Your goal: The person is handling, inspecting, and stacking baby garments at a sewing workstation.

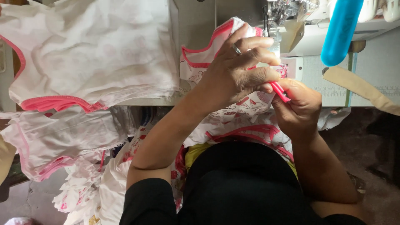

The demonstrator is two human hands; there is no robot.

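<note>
A white garment with pink binding and a pink print (246, 109) lies across my lap and reaches up to the sewing machine (300, 25). My left hand (237, 68), with a ring on one finger, grips the garment's pink-edged fabric just in front of the machine's needle area. My right hand (298, 106) pinches the pink binding strip (279, 91) at the garment's edge, right beside my left fingers. Both hands meet over the front edge of the sewing table (333, 98).
A heap of similar white garments with pink trim (87, 54) covers the table's left side and spills off its edge toward the floor (79, 183). A blue cylindrical object (341, 31) hangs at the upper right. A beige strap (362, 87) lies on the table's right.
</note>
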